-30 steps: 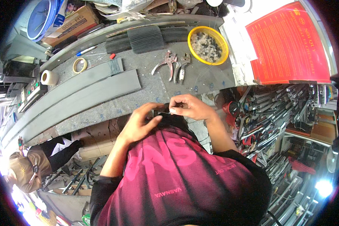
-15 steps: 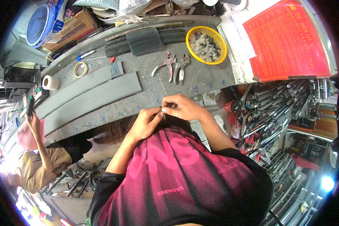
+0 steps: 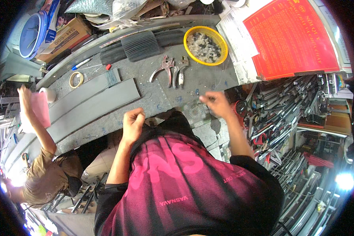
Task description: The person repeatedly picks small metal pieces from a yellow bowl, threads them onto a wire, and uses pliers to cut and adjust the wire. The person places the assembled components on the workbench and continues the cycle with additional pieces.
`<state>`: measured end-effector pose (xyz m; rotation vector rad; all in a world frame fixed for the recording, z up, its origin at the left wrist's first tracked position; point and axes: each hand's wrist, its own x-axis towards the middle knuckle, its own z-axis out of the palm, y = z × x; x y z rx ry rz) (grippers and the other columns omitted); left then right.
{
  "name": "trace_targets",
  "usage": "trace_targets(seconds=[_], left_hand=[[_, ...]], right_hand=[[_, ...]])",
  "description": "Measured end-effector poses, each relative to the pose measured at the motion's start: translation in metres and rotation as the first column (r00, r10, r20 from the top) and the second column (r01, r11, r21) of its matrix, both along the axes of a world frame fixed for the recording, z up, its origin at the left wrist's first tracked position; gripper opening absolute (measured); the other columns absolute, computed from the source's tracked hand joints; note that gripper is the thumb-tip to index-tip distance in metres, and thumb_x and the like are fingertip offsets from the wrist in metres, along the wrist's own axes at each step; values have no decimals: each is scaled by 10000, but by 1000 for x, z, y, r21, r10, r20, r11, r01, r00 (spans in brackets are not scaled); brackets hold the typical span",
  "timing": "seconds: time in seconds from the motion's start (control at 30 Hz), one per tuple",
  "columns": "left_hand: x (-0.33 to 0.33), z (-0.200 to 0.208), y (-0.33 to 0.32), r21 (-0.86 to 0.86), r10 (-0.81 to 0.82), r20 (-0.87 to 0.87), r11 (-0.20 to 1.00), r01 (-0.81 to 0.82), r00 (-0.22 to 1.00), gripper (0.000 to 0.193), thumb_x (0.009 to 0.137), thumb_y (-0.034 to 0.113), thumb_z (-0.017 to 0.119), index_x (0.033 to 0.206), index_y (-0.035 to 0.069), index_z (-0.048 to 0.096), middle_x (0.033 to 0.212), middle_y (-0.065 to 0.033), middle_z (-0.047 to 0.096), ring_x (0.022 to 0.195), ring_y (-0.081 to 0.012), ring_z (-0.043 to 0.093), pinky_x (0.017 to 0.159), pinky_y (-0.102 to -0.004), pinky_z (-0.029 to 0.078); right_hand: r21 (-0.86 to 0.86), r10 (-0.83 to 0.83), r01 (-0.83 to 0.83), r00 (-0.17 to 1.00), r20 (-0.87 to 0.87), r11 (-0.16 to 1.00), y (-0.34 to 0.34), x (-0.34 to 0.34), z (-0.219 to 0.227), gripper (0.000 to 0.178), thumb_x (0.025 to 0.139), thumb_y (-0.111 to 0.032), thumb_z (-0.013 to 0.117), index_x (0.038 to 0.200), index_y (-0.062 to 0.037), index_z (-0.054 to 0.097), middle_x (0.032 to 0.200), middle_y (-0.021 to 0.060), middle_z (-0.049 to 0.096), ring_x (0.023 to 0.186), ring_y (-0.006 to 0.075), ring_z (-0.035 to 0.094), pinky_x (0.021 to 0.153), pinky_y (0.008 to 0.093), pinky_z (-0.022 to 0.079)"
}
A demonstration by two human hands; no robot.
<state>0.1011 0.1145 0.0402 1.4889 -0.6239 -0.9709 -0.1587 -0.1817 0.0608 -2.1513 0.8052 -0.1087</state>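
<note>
My left hand (image 3: 133, 122) is closed in a fist just in front of the bench edge, close to the near grey strip (image 3: 110, 96). Apart from it on the right, my right hand (image 3: 217, 104) has its fingers curled with thumb and forefinger together, slightly blurred. Whatever either hand pinches is hidden or too fine to make out. Beyond them on the bench lie red-and-silver pliers (image 3: 170, 65) and a second pair of pliers (image 3: 177, 74) with pale handles. A yellow basket (image 3: 225, 45) holds many small clear and dark pieces.
The grey bench (image 3: 161, 94) carries a tape roll (image 3: 81, 80), a pen (image 3: 81, 64), a red cap (image 3: 108, 67) and a ribbed dark mat (image 3: 139, 46). At left a co-worker's arm (image 3: 43, 133) reaches near a pink sheet (image 3: 42, 106). Metal profiles (image 3: 279, 114) crowd the right.
My hands, together before, have moved apart: the left to the left, the right to the right and slightly up. The co-worker's hand has risen and the dark object in it no longer shows.
</note>
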Motion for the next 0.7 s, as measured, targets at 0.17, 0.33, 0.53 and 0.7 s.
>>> trace_targets(seconds=[0.17, 0.33, 0.53, 0.7], left_hand=[[-9, -10, -1, 21, -99, 47, 995, 98, 994, 258, 968, 95, 556, 735, 7, 488, 685, 34, 431, 688, -70, 405, 595, -313, 362], [4, -16, 9, 51, -54, -16, 997, 55, 998, 264, 964, 105, 560, 727, 26, 477, 678, 45, 413, 676, -70, 384, 585, -311, 337], [25, -2, 21, -34, 61, -88, 997, -64, 994, 277, 964, 92, 546, 700, 58, 470, 663, 81, 386, 628, -35, 363, 529, -288, 296], [6, -2, 15, 21, -109, 127, 994, 107, 986, 221, 918, 88, 563, 733, -4, 484, 663, 19, 412, 671, -78, 410, 584, -322, 362]], right_hand=[[77, 93, -77, 970, -226, 994, 54, -31, -60, 544, 1002, -493, 699, 799, 11, 658, 682, 179, 565, 636, 295, 537, 648, 437, 454], [105, 113, -92, 970, -216, 990, 58, -36, -61, 578, 1011, -585, 617, 906, -36, 767, 833, 243, 697, 805, 416, 693, 748, 503, 526], [-229, -105, 26, 934, -343, 973, 50, -63, -62, 578, 1028, -570, 580, 893, -41, 770, 823, 227, 709, 844, 459, 689, 757, 547, 525], [-175, 17, -114, 879, -477, 978, 89, -87, -121, 677, 1025, -579, 583, 698, 4, 693, 694, 222, 657, 780, 452, 668, 733, 534, 510]])
